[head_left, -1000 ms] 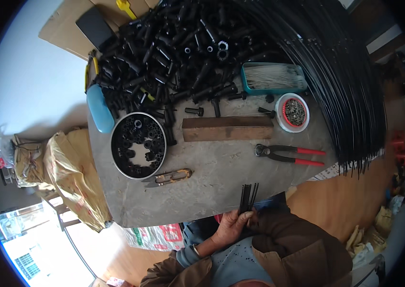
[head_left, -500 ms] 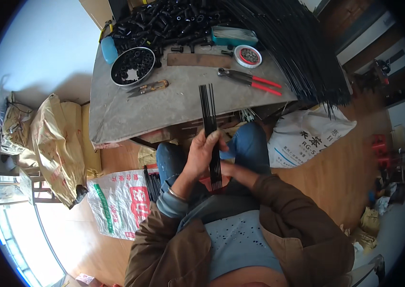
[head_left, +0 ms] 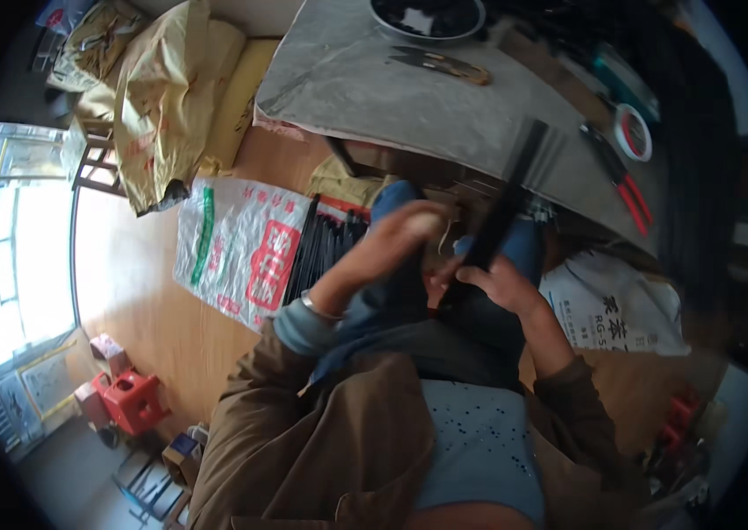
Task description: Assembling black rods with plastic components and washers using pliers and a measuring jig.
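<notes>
- My right hand [head_left: 493,287] grips the bundle of black rods [head_left: 504,203] (lower end), fingers closed.
- My left hand [head_left: 400,237] is blurred; grip unclear, beside the rods.
- Red-handled pliers [head_left: 619,177] lie on the table [head_left: 374,88].

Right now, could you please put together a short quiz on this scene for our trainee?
1. True or false: the right hand grips a bundle of thin black rods.
2. What lies on the floor to the person's left? A) a white printed sack B) a bicycle C) a ladder
3. Fill in: the pliers on the table have ___ handles.

Key: 1 true; 2 A; 3 red.
</notes>
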`<state>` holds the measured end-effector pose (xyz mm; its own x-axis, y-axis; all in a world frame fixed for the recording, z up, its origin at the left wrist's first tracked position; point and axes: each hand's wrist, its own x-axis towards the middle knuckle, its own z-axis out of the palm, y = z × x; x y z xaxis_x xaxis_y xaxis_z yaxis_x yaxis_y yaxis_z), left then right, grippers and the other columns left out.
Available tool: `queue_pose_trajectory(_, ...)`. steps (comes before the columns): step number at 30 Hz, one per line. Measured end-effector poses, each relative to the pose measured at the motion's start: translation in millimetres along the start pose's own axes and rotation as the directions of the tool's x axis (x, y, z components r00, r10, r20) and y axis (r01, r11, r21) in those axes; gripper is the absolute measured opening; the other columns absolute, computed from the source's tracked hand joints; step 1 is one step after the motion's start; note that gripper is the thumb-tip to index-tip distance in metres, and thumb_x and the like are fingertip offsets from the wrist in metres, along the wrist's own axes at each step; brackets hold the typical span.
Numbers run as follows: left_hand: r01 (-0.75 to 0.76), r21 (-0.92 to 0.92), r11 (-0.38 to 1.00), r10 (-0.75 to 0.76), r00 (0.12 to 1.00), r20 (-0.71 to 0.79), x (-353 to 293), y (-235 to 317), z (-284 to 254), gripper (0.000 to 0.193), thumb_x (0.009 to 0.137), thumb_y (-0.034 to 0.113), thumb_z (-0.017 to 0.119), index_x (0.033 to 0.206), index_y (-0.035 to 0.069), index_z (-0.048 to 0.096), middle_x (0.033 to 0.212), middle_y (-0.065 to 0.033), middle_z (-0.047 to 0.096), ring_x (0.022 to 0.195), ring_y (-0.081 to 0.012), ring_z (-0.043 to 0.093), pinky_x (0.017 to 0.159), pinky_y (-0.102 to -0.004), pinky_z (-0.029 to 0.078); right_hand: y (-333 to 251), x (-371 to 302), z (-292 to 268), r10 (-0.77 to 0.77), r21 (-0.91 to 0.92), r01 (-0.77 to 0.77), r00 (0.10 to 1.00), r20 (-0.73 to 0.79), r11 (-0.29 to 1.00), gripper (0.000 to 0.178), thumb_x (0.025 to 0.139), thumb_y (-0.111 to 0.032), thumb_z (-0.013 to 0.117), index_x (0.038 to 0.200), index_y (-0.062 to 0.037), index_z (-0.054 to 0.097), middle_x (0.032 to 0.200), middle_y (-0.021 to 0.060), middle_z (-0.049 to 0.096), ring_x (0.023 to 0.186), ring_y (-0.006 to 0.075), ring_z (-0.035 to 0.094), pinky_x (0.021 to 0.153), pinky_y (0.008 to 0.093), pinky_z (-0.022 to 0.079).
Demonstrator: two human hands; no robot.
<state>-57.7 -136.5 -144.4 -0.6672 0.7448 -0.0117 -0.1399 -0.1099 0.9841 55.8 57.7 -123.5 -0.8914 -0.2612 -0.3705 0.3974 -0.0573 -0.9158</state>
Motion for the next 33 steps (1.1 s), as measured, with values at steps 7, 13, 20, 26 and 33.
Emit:
queue_pose_trajectory(7, 0.618, -0.715, 0.327, -0.925, 0.364, -0.109, -198, -215, -76, 0.047, 0.094, 0.051, 0.045, 0.102, 0.01, 0.066, 0.086, -0.008, 0.066, 0.08, -0.0158, 0.063, 0.073, -0.0379, 0.049, 8, 21, -23, 0.107, 0.208, -0.132, 0.986, 0.127, 0.969, 0.011, 0.094, -0.003, 0.052, 0.099, 0.001, 0.06, 0.105, 0.0161, 0.067, 0.11, 0.0284, 0.061, 0.102, 0.0436, 0.044)
queue_pose_trajectory(13, 0.732, -0.631, 0.258, -0.962, 0.137, -0.235, -211, -212, -56, 0.045, 0.094, 0.048, 0.046, 0.1, 0.008, 0.066, 0.084, -0.0092, 0.066, 0.079, -0.0156, 0.063, 0.071, -0.0382, 0.049, 5, 22, -31, 0.267, 0.359, -0.366, 0.917, 0.297, 0.859, 0.018, 0.096, -0.003, 0.046, 0.109, 0.0003, 0.059, 0.119, 0.0155, 0.06, 0.127, 0.0284, 0.048, 0.109, 0.044, 0.034)
queue_pose_trajectory(20, 0.869, -0.414, 0.271, -0.883, 0.052, -0.467, -234, -208, -83, 0.044, 0.094, 0.046, 0.048, 0.098, 0.006, 0.066, 0.082, -0.0106, 0.065, 0.077, -0.0153, 0.063, 0.067, -0.0386, 0.05, -7, 29, -15, 0.236, 0.352, -0.285, 0.955, 0.178, 0.891, 0.013, 0.093, 0.0, 0.051, 0.103, 0.0007, 0.059, 0.113, 0.0161, 0.064, 0.12, 0.0286, 0.054, 0.106, 0.0433, 0.039)
queue_pose_trajectory(26, 0.933, -0.122, 0.338, -0.774, 0.202, -0.599, -231, -226, -102, 0.043, 0.094, 0.044, 0.049, 0.096, 0.005, 0.066, 0.081, -0.0118, 0.065, 0.076, -0.0151, 0.064, 0.065, -0.039, 0.05, 1, 13, 1, 0.133, 0.185, -0.114, 0.987, -0.094, 0.976, 0.012, 0.094, -0.003, 0.051, 0.095, 0.0004, 0.062, 0.102, 0.0149, 0.068, 0.106, 0.0266, 0.063, 0.099, 0.0416, 0.046)
queue_pose_trajectory(33, 0.804, 0.351, 0.48, -0.512, 0.581, -0.632, -175, -246, -183, 0.041, 0.094, 0.041, 0.051, 0.093, 0.003, 0.067, 0.079, -0.0132, 0.065, 0.074, -0.0148, 0.064, 0.062, -0.0394, 0.05, 2, 1, 29, -0.057, 0.121, 0.056, 0.998, 0.001, 0.991, 0.021, 0.097, -0.017, 0.053, 0.102, -0.0003, 0.065, 0.097, 0.008, 0.067, 0.089, 0.0156, 0.064, 0.082, 0.0294, 0.049)
